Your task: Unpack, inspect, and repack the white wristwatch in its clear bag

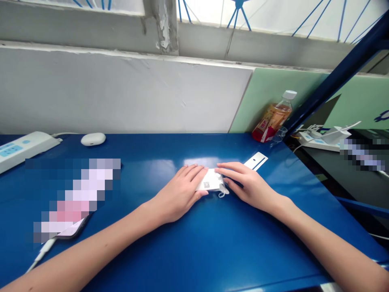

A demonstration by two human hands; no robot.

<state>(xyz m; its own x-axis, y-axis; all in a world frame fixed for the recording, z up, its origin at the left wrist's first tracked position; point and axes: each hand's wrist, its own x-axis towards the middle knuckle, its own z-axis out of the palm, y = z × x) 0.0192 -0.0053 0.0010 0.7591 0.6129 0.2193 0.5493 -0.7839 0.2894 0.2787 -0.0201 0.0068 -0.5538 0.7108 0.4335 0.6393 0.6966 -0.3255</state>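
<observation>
A small flat white box (pixel 209 180) in clear plastic wrapping lies on the blue table, with a printed square code on its face and a loose loop at its right end. My left hand (pixel 182 190) covers its left part, fingers along the far side and thumb on the near side. From the right, my right hand (pixel 249 182) grips the box's right end, fingertips at the far corner and thumb against the wrapping. Just behind the right hand, a white card-like piece (pixel 257 161) with a dark strip lies on the table, partly covered by that hand.
A blurred-out phone (pixel 77 198) with a white cable (pixel 45 249) lies at left. Behind it are a power strip (pixel 27 148) and a white earbud case (pixel 93 139). A drink bottle (pixel 272 119) leans at the back right, near a slanted blue post (pixel 337 75).
</observation>
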